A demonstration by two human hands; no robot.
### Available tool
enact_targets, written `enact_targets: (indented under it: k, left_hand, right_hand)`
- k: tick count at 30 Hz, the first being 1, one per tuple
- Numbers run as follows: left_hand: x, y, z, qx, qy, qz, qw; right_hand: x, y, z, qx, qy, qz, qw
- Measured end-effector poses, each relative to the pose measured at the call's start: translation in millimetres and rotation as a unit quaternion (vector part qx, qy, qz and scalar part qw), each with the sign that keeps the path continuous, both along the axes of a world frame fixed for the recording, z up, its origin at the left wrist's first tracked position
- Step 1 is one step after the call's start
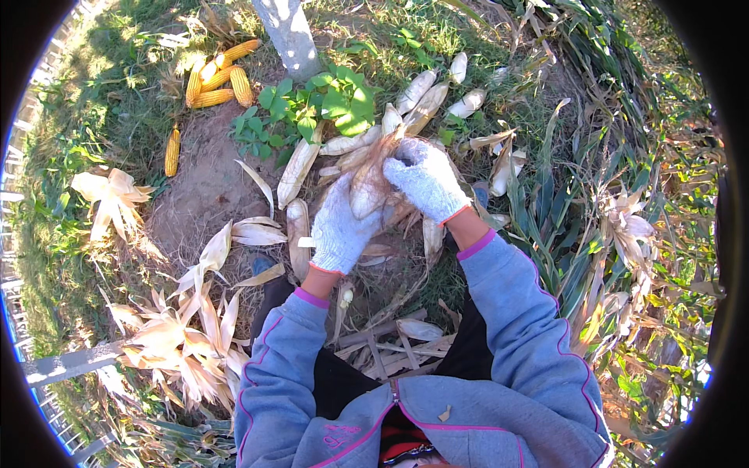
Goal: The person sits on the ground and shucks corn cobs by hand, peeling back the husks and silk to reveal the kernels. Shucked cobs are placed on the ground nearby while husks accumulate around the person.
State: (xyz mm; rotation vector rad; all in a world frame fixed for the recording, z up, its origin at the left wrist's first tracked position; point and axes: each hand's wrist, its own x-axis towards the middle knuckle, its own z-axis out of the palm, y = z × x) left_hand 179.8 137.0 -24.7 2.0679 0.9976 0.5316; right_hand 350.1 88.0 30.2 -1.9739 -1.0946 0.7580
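Observation:
A husked ear of corn (367,196) with brown silk is held in front of me in both hands. My left hand (344,228), in a white knitted glove, cups it from the lower left. My right hand (426,180), gloved alike, pinches husk and silk (383,153) near its upper end; the fingertips are partly hidden. More unpeeled ears lie close by, among them one ear (299,167) left of the hands, one (298,237) beside my left wrist and another (426,104) beyond my right hand.
Several bare yellow cobs (217,82) are piled at the upper left, with a single cob (172,153) nearer. Stripped husks (181,345) heap at the lower left. A pale tree trunk (291,41) rises behind a leafy green plant (327,102). Corn stalks (585,234) line the right.

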Motion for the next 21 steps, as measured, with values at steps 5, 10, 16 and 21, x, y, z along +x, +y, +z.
enact_targets:
  k: [5, 10, 16, 21]
  left_hand:
    - [-1.1, -7.5, 5.5, 0.025, 0.038, 0.034, 0.998]
    - [-0.5, -5.4, 12.6, -0.072, -0.049, 0.032, 0.996]
    - [-8.4, -0.3, 4.3, -0.094, -0.041, 0.016, 0.995]
    - [-12.8, 6.9, 7.7, -0.115, -0.039, -0.021, 0.992]
  right_hand:
    - [-9.8, 5.0, -8.6, 0.015, 0.028, -0.073, 0.997]
    - [-7.0, 10.6, -24.0, 0.045, 0.193, -0.089, 0.976]
    - [-8.8, 7.9, 5.3, 0.036, 0.206, -0.032, 0.977]
    - [0.2, 5.9, 2.4, 0.028, 0.161, 0.001, 0.987]
